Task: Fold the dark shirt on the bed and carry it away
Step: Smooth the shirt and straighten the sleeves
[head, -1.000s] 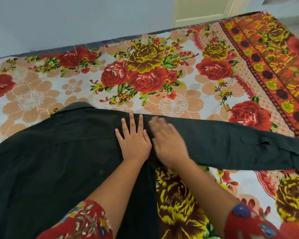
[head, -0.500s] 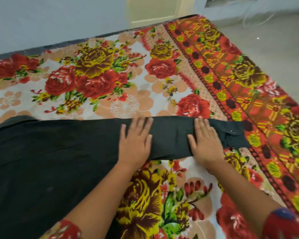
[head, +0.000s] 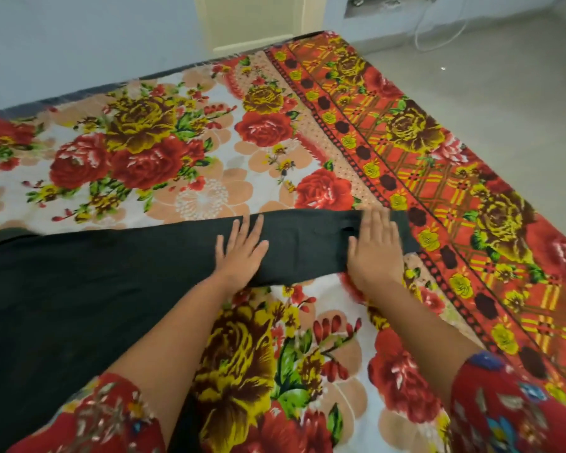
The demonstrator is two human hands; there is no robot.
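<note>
The dark shirt (head: pixel 79 295) lies flat on the bed, its body filling the left of the view and one sleeve (head: pixel 307 246) stretched out to the right. My left hand (head: pixel 242 253) presses flat on the middle of that sleeve with straight fingers. My right hand (head: pixel 374 253) lies flat near the sleeve's cuff end, fingers straight, close to the patterned border of the bed cover. The cuff is mostly hidden under my right hand.
The bed is covered by a floral sheet (head: pixel 183 152) with a red and orange border (head: pixel 438 178) on the right. Grey floor (head: pixel 504 86) lies beyond the bed's right edge, with a white cable (head: pixel 438 31) by the far wall.
Both hands have slid right along the sleeve, smoothing it. My right hand has gone from the shoulder area out to the cuff, and the view has turned right.
</note>
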